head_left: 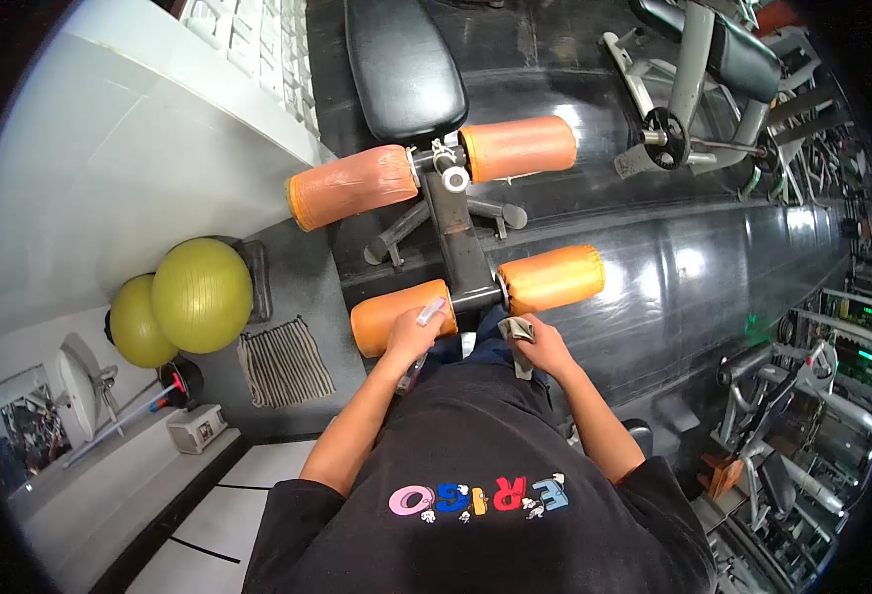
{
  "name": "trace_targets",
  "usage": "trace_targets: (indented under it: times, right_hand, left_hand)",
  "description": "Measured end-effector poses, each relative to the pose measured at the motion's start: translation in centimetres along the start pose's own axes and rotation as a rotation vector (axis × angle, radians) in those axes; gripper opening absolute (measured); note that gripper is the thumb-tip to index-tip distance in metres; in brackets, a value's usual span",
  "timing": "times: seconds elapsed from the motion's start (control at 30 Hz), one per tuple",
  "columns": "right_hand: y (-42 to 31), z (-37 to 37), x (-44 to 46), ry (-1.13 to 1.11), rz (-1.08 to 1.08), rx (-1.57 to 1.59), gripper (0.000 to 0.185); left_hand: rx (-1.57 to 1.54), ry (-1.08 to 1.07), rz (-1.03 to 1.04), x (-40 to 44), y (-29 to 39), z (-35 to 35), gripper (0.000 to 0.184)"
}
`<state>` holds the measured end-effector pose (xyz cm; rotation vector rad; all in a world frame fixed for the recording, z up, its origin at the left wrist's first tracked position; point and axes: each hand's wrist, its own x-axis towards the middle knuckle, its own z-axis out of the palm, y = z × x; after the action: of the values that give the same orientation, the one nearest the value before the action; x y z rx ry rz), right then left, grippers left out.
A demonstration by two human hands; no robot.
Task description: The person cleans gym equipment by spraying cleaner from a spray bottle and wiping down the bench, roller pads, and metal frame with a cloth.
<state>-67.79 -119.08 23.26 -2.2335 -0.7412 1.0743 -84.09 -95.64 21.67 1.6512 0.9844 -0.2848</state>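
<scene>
My left hand [413,340] is closed round a clear spray bottle with a pinkish-white top [431,311], close to the lower left orange roller pad [376,323]. A folded greyish cloth [519,340] hangs from my right hand [544,348], whose fingers grip it just below the lower right orange pad [553,279]. Both lower pads sit on a dark metal frame [458,238]. Farther up, two more orange-covered pads, left [357,184] and right [521,148], flank a white-ringed round end [455,179]. A black padded bench [403,69] extends beyond them.
Two yellow-green exercise balls [201,295] rest by the white wall at left, near a striped mat [285,363]. A weight machine [698,89] stands at upper right. More gym equipment [802,426] lines the right side.
</scene>
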Motion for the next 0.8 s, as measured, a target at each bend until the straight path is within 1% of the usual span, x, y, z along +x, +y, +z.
trace_targets:
  times: [0.03,0.17,0.23,0.27,0.3,0.33,0.37,0.4,0.43,0.47,0.5,0.57,0.63,0.67,0.7,0.73,0.8]
  right_hand:
    - [-0.5,0.4,-0.2,0.012,-0.005,0.036,0.037]
    - [-1.6,0.4,0.8,0.031,-0.02,0.081,0.035]
    - [-1.1,0.1,2.5,0.132,0.004,0.043,0.034]
    - [-1.7,-0.4,3.3,0.184,-0.018,0.048,0.034]
    - [-2.6,-1.3,4.2,0.178,-0.015,0.045,0.034]
    - [-3.5,-2.2,5.1,0.25,-0.102,0.03,0.035]
    - [-4.4,-2.9,5.9,0.319,-0.189,0.016,0.037]
    - [-5.4,-3.3,6.8,0.308,-0.189,0.014,0.037]
    - [-6.6,-3.4,7.6,0.307,-0.23,-0.083,0.041]
    - [-7.4,-3.0,8.2,0.306,-0.271,-0.178,0.046]
    - [-7.4,-1.6,8.9,0.298,-0.272,-0.178,0.046]
    - [-6.1,2.4,10.3,0.171,-0.45,-0.331,0.058]
    - [-3.7,6.9,10.1,-0.044,-0.388,-0.523,0.067]
    - [-3.4,7.6,9.2,-0.005,-0.417,-0.621,0.069]
    - [-3.0,7.7,9.5,-0.017,-0.42,-0.627,0.069]
    - [-2.5,7.7,10.1,-0.051,-0.424,-0.658,0.069]
    - [-2.4,6.9,10.8,-0.134,-0.436,-0.692,0.066]
  left_hand:
    - [-0.038,-0.022,-0.037,-0.1,0.0,-0.4,0.044]
    - [0.013,-0.068,-0.037,-0.3,0.1,-1.2,0.044]
    - [-0.174,-0.145,-0.005,-0.5,0.0,-1.1,0.039]
    - [-0.177,-0.147,-0.009,-0.2,-0.4,-1.1,0.039]
    - [-0.262,-0.175,0.009,0.3,-0.9,-1.2,0.037]
    - [-0.349,-0.202,0.025,0.6,-1.4,-1.0,0.035]
    - [-0.356,-0.2,0.016,0.8,-1.5,-0.8,0.035]
    - [-0.476,-0.173,-0.001,1.2,-1.5,-0.7,0.034]
    - [-0.593,-0.144,-0.02,1.4,-1.6,-0.6,0.033]
    - [-0.625,-0.142,-0.059,1.6,-1.8,-0.8,0.033]
    - [-0.629,-0.137,-0.065,2.2,-2.7,-0.8,0.033]
    - [-0.73,-0.204,-0.121,3.3,-4.7,-1.0,0.035]
    - [-0.745,-0.228,-0.131,3.4,-5.1,-1.0,0.036]
    - [-0.757,-0.19,-0.123,3.1,-4.9,-0.9,0.036]
    - [-0.769,-0.151,-0.114,2.8,-4.7,-0.9,0.036]
    - [-0.745,-0.201,-0.115,3.1,-5.9,-0.8,0.034]
    - [-0.76,-0.173,-0.086,3.0,-6.3,-0.2,0.033]
